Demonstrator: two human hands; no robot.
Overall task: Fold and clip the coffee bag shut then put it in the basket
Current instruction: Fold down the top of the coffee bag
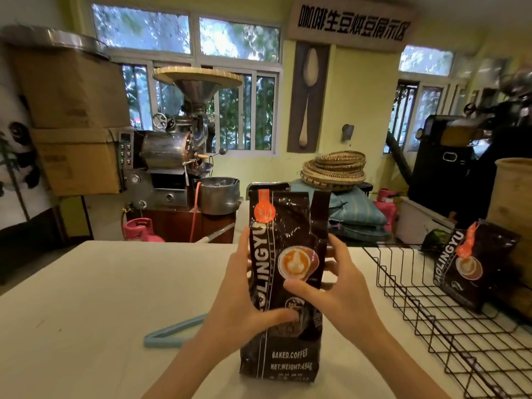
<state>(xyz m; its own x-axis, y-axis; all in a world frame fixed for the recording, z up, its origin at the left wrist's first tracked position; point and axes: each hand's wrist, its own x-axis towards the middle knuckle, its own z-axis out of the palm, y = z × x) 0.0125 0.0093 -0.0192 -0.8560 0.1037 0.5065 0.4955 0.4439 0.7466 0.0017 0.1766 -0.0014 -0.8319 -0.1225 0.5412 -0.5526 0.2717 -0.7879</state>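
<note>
Two hands on the coffee bag [288, 283], which stands upright on the white table [100, 298] directly ahead, base down, top still tall and unfolded. My left hand [244, 298] wraps the bag's left edge: fingers spread along the side, thumb pressed across the front label low down. My right hand [339, 283] grips the right edge, fingers slightly apart and curled around the side, thumb flat on the front near the cup graphic. Neither hand pinches the top yet.

Blue clip [172, 331] lies flat on the table just left of my left wrist, untouched. Wire basket [431, 312] sits to the right, near the bag; a second coffee bag [475, 266] already leans inside it.

Judgement: step in hand is steadying the bag before the fold. To do it well, I should settle the contents downward first so the upper section goes flat, then slide both hands up to the top seam and press out trapped air. Fold toward the front in tight, even turns, keeping both corners level; a skewed fold will likely slip out of the clip. Hold the fold with the right hand only while the left reaches for the clip, since it lies on that side.
</note>
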